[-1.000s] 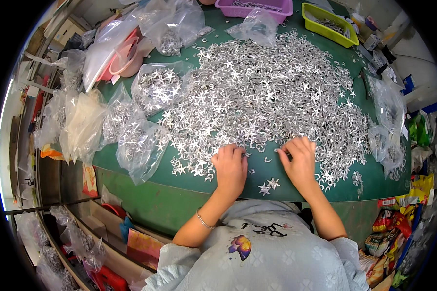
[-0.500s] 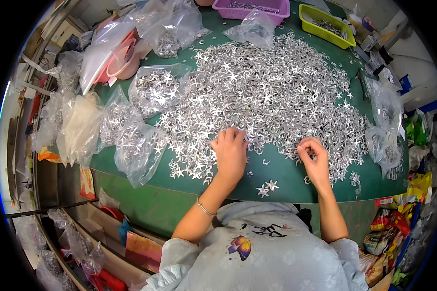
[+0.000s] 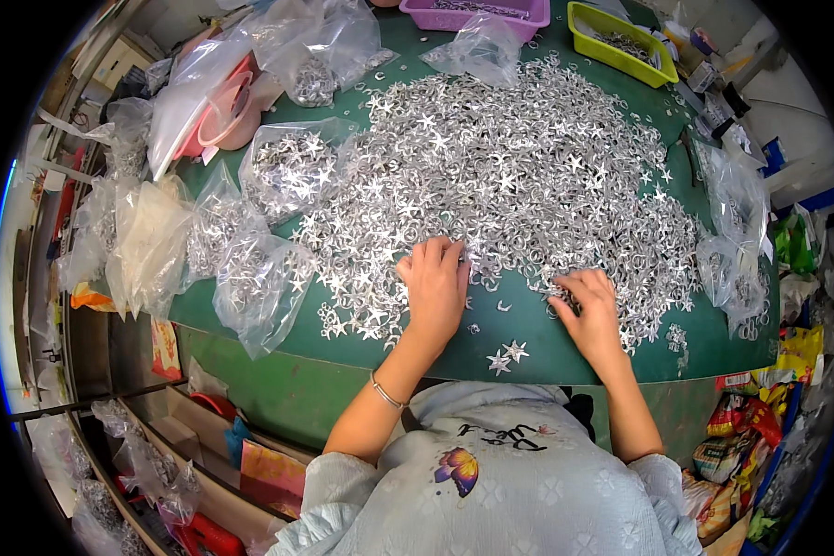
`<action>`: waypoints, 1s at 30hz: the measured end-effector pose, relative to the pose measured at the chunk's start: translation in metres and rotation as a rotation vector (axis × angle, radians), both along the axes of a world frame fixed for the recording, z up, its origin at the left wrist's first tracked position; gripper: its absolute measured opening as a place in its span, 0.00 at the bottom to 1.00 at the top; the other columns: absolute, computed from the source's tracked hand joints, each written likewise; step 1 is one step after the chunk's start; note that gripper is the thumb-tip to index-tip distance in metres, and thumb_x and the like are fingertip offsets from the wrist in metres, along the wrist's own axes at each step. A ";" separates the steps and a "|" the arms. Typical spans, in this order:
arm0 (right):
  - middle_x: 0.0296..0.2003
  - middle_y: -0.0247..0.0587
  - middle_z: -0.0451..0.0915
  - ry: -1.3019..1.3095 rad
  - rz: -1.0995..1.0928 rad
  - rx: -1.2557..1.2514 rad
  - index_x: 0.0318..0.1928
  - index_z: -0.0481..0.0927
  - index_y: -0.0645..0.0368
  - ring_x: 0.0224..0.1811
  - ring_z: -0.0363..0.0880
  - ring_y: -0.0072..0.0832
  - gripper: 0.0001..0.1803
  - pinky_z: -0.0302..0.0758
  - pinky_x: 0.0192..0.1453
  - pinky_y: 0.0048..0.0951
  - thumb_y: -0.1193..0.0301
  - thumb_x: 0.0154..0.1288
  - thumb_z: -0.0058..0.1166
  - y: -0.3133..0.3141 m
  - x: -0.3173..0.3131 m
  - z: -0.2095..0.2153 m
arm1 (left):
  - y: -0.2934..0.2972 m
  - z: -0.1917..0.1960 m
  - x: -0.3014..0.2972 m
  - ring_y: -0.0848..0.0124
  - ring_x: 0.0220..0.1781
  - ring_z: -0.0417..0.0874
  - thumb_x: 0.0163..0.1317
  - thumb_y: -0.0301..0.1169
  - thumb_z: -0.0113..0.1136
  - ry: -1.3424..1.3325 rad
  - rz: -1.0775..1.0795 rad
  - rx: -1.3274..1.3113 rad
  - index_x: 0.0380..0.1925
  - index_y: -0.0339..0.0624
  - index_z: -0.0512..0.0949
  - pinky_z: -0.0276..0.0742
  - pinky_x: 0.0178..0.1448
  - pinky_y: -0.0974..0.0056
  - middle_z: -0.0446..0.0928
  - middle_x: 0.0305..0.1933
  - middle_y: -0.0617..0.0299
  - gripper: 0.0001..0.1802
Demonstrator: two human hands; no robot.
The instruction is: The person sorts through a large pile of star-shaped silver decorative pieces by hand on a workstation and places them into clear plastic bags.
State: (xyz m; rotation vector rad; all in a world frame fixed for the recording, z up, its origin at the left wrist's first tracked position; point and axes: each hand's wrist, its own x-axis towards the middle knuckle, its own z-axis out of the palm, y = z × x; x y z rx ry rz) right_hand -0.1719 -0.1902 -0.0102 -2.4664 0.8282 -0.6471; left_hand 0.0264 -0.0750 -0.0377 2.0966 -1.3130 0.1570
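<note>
A broad heap of small silvery metal pieces (image 3: 528, 176), stars and crescent or ring shapes among them, covers the table. At its near edge my left hand (image 3: 435, 287) rests back up, fingers bent down together among the pieces; its fingertips are partly hidden, and what they pinch cannot be made out. To the right, my right hand (image 3: 587, 310) touches the heap's edge with thumb and fingers apart, holding nothing that shows. Two silvery stars (image 3: 507, 357) lie apart on the green tabletop between my forearms, near the front edge. A single crescent piece (image 3: 503, 306) lies between the hands.
Clear plastic bags of pieces (image 3: 261, 287) stand left of the heap, beside pink basins (image 3: 227, 116). A purple basket (image 3: 477, 20) and a yellow-green basket (image 3: 623, 44) sit at the back. More plastic bags (image 3: 734, 232) lie at the right edge. An open drawer (image 3: 195, 435) is lower left.
My right hand has shifted slightly left, and its curled fingers have spread from the thumb. My left hand has moved slightly left and up, still among the pieces.
</note>
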 end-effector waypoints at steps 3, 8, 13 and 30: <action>0.35 0.36 0.73 0.070 0.032 -0.158 0.36 0.80 0.58 0.40 0.68 0.37 0.13 0.62 0.45 0.36 0.74 0.47 0.66 0.006 0.006 -0.004 | -0.001 -0.003 0.004 0.63 0.47 0.73 0.54 0.25 0.63 0.020 0.008 -0.078 0.40 0.41 0.79 0.59 0.52 0.56 0.74 0.42 0.60 0.12; 0.35 0.37 0.73 0.129 0.053 -0.203 0.36 0.78 0.58 0.40 0.69 0.36 0.12 0.62 0.43 0.36 0.76 0.48 0.63 0.003 0.003 -0.001 | 0.006 0.019 0.002 0.62 0.43 0.75 0.55 0.23 0.62 0.104 0.064 -0.202 0.35 0.40 0.79 0.63 0.49 0.58 0.76 0.37 0.59 0.07; 0.35 0.38 0.73 0.133 0.086 -0.226 0.38 0.77 0.58 0.39 0.69 0.37 0.13 0.63 0.43 0.35 0.77 0.49 0.61 0.007 0.007 -0.001 | 0.034 0.026 -0.031 0.56 0.38 0.77 0.57 0.22 0.60 0.507 -0.276 -0.027 0.34 0.35 0.79 0.72 0.43 0.60 0.77 0.35 0.54 0.05; 0.32 0.44 0.79 -0.086 0.073 0.179 0.32 0.80 0.63 0.38 0.75 0.41 0.06 0.71 0.46 0.37 0.79 0.51 0.62 0.014 -0.011 0.001 | 0.029 0.016 -0.023 0.54 0.44 0.74 0.55 0.22 0.60 0.223 -0.157 -0.022 0.45 0.37 0.75 0.69 0.48 0.56 0.73 0.42 0.52 0.16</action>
